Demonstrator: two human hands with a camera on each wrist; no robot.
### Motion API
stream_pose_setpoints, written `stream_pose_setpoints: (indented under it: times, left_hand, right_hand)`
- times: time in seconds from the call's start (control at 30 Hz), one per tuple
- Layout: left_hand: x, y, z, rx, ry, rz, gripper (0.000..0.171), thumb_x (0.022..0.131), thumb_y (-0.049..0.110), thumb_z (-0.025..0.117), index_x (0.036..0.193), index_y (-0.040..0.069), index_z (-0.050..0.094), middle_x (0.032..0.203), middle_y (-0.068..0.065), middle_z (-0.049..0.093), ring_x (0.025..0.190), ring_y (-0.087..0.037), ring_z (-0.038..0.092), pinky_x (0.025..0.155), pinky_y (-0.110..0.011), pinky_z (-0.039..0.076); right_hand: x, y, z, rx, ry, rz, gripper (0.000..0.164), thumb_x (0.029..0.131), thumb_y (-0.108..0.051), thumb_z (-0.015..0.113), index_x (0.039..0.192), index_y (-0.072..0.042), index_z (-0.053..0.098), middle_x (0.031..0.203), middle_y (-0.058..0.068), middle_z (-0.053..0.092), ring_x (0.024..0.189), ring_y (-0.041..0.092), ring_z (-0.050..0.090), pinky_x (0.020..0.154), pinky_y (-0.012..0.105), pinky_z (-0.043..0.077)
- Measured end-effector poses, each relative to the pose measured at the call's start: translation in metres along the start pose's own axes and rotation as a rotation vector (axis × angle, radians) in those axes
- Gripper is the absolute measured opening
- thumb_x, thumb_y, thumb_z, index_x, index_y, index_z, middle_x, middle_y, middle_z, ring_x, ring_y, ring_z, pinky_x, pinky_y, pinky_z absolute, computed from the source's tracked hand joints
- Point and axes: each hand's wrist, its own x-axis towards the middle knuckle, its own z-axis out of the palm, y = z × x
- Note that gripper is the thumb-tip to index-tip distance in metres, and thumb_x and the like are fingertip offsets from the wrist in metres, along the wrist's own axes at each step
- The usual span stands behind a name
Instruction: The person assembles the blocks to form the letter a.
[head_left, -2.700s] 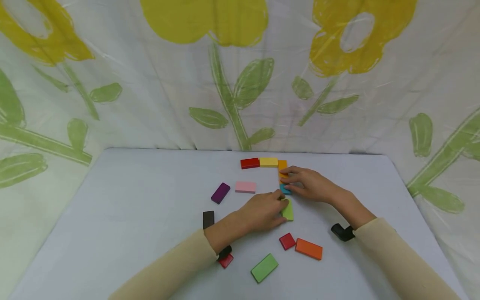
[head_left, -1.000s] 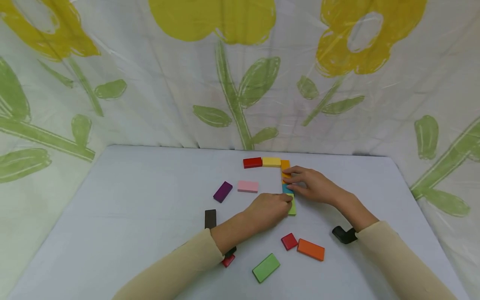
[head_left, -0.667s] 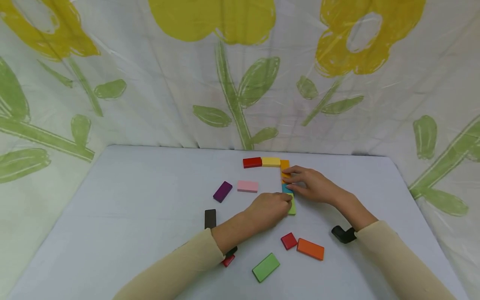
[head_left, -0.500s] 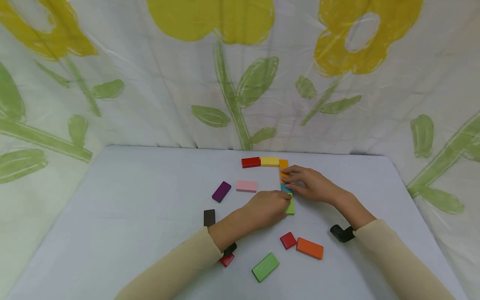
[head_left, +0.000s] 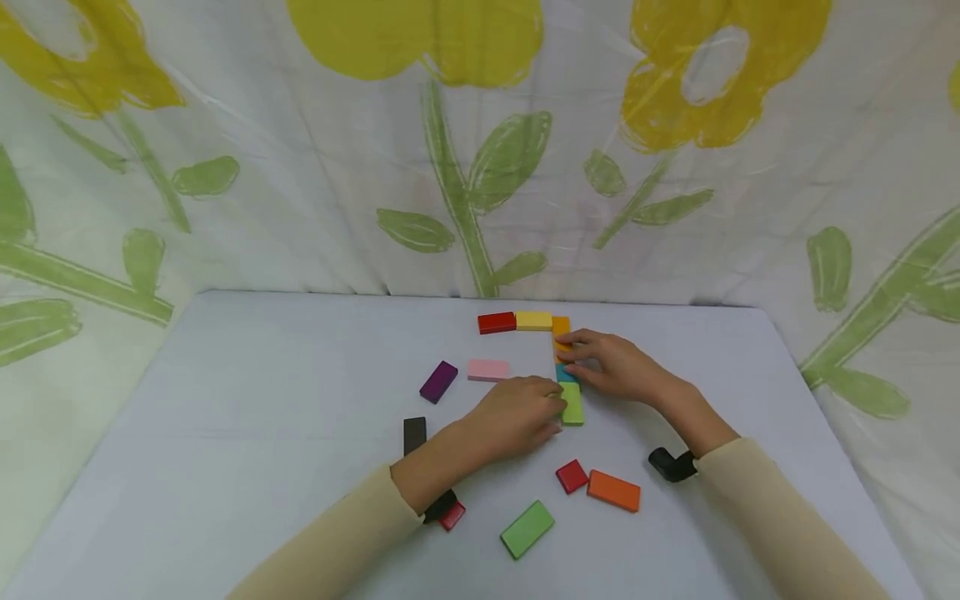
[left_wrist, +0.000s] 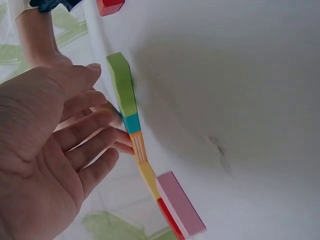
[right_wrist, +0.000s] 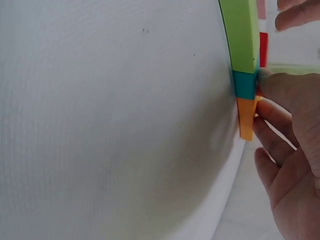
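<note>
Several coloured wooden blocks form a line with a corner on the white table: a red block (head_left: pixel 497 322), a yellow block (head_left: pixel 534 321), an orange block (head_left: pixel 561 326), a blue block (head_left: pixel 565 374) and a lime green block (head_left: pixel 573 407). My right hand (head_left: pixel 621 367) rests its fingertips on the orange and blue blocks, thumb at the blue one in the right wrist view. Beside the lime block is my left hand (head_left: pixel 512 418). Its fingers are loosely bent and hold nothing; the left wrist view shows a gap between thumb (left_wrist: pixel 92 75) and lime block.
Loose blocks lie around: pink (head_left: pixel 487 370), purple (head_left: pixel 438 382), black (head_left: pixel 415 433), a red cube (head_left: pixel 572 476), orange-red (head_left: pixel 613 491), green (head_left: pixel 527 530). Another red block (head_left: pixel 453 516) is partly hidden by the left wrist's camera. A flower-printed curtain (head_left: pixel 337 167) hangs behind the table (head_left: pixel 225 467).
My left hand has pushed the lime block up against the blue block, then let go and drawn back slightly left. My right hand has stayed on the orange and blue blocks.
</note>
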Motion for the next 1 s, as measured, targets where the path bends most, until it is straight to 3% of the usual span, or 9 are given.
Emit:
stream_pose_setpoints:
  times: [0.23, 0.73, 1.0]
  left_hand:
    - [-0.024, -0.005, 0.007, -0.062, -0.014, -0.071, 0.042, 0.101, 0.038, 0.072, 0.138, 0.018, 0.072, 0.145, -0.002, 0.069, 0.139, -0.017, 0.063, 0.113, -0.033, 0.055]
    - [-0.055, -0.022, -0.012, -0.134, 0.112, -0.208, 0.049, 0.101, 0.036, 0.073, 0.142, 0.009, 0.067, 0.144, -0.007, 0.068, 0.138, -0.024, 0.062, 0.117, -0.041, 0.052]
    - [-0.065, -0.034, -0.012, -0.210, 0.180, -0.269, 0.049, 0.100, 0.035, 0.074, 0.143, 0.013, 0.067, 0.147, -0.005, 0.067, 0.142, -0.025, 0.060, 0.119, -0.045, 0.051]
  right_hand:
    - [-0.009, -0.002, 0.018, -0.023, 0.005, 0.041, 0.035, 0.100, -0.020, 0.075, 0.133, -0.008, 0.074, 0.147, 0.011, 0.066, 0.139, 0.037, 0.061, 0.113, 0.057, 0.052]
    - [-0.005, 0.001, 0.011, 0.007, 0.050, 0.037, 0.035, 0.102, -0.015, 0.070, 0.136, -0.006, 0.072, 0.153, 0.012, 0.062, 0.146, 0.039, 0.055, 0.118, 0.059, 0.047]
    - [-0.003, -0.001, 0.008, 0.040, 0.047, 0.049, 0.035, 0.101, -0.012, 0.071, 0.135, -0.005, 0.071, 0.153, 0.012, 0.062, 0.147, 0.038, 0.054, 0.120, 0.058, 0.046]
